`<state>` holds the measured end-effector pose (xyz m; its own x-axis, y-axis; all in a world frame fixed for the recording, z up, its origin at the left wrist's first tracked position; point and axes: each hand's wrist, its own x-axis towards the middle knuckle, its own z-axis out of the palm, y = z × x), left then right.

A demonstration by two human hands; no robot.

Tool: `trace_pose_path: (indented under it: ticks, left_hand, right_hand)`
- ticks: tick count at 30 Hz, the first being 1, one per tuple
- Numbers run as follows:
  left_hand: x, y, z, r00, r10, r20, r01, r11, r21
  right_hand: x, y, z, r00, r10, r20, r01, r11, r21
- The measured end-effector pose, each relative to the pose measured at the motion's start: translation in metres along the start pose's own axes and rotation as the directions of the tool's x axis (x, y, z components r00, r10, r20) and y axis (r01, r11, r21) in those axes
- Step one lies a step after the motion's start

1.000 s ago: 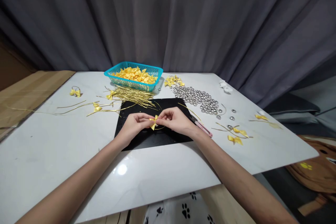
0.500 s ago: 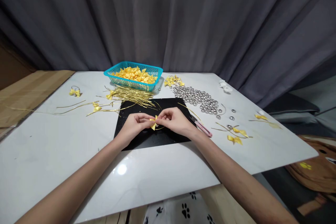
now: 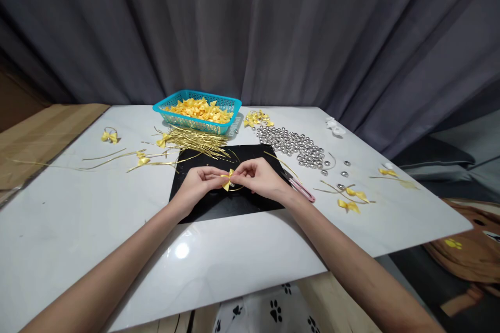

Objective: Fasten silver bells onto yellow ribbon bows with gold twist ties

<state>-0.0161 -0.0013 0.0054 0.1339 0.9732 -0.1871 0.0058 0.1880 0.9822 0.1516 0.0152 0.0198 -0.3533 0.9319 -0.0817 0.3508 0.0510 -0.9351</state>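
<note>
A small yellow bow (image 3: 227,183) is pinched between both hands over the black mat (image 3: 219,207). My left hand (image 3: 199,186) holds its left side with thumb and forefinger, and my right hand (image 3: 258,177) grips it from the right. A thin gold wire curves beneath the fingertips, beside a small shiny piece at the bow. Behind the mat lies a pile of gold wires (image 3: 195,140). To the right of that pile are many silver beads (image 3: 291,143).
A blue basket (image 3: 158,109) of yellow bows stands at the back, with more bows (image 3: 258,118) beside it. Pink-handled scissors (image 3: 302,189) lie by my right wrist. Loose bows (image 3: 357,195) and wires are on the right, a ringed bow (image 3: 110,137) on the left.
The bow has turned slightly between my fingertips and shows more of its yellow face. Both hands keep their pinch, and the whole view has shifted a little.
</note>
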Motion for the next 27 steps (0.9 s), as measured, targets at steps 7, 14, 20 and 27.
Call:
trace_pose_path:
  ticks: [7, 14, 20, 27]
  left_hand:
    - [-0.0009, 0.0028, 0.0006, 1.000, -0.019, 0.009, 0.019, 1.000, 0.011]
    - [0.0002, 0.0011, 0.0015, 0.999, -0.031, 0.023, 0.031, 0.999, 0.025]
    - [0.0001, 0.0015, 0.0020, 0.997, -0.032, 0.065, 0.031, 0.999, 0.020]
    - [-0.0040, -0.0029, 0.0018, 0.998, -0.015, 0.059, 0.015, 1.000, -0.003]
  right_hand:
    - [-0.0007, -0.0010, -0.0015, 0.998, -0.051, 0.036, 0.053, 0.997, -0.048]
    - [-0.0010, -0.0019, -0.0032, 0.993, -0.119, 0.027, 0.121, 0.984, -0.127]
    - [-0.0002, 0.0012, -0.0064, 0.981, -0.185, 0.056, 0.192, 0.956, -0.223]
    - [-0.0008, 0.0021, -0.0043, 0.990, -0.141, 0.026, 0.143, 0.969, -0.200]
